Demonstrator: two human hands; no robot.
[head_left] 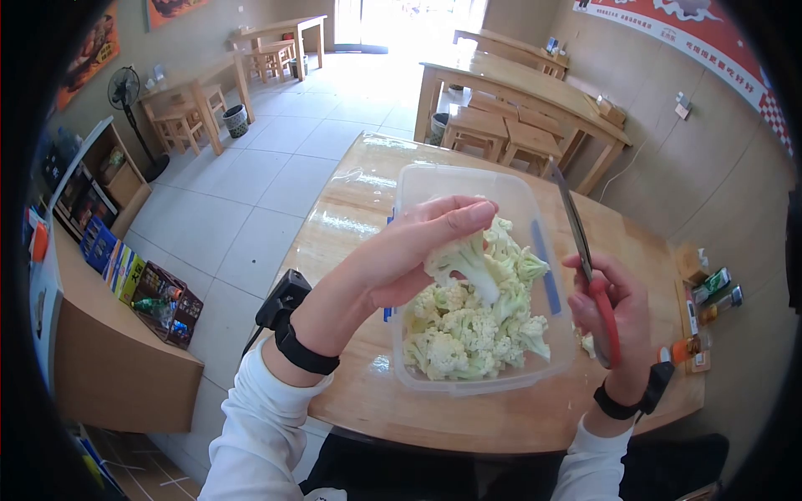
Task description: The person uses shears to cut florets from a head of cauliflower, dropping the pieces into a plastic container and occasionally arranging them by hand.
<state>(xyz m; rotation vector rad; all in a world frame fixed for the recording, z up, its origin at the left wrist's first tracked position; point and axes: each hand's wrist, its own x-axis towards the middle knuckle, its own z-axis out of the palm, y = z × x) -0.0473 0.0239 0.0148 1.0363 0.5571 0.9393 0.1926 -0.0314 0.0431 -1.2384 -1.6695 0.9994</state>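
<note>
My left hand (409, 250) is closed around a cauliflower floret (468, 269), its pale stem pointing down over a clear plastic container (447, 179). Inside the container lies a heap of cut cauliflower florets (468, 338), mostly toward the near end. To the right of the container, my right hand (625, 301) grips red-handled scissors (574, 219) with the dark blades pointing up and away. The scissors are apart from the floret. Small cauliflower bits (588, 344) lie on the table beside the container, partly hidden by my right hand.
The wooden table (351, 422) carries the container. Along its right edge stand a tissue box (692, 263), a small jar (722, 304) and other condiments. A counter (125, 351) and a crate of bottles (167, 305) are at left; wooden tables and stools stand farther off.
</note>
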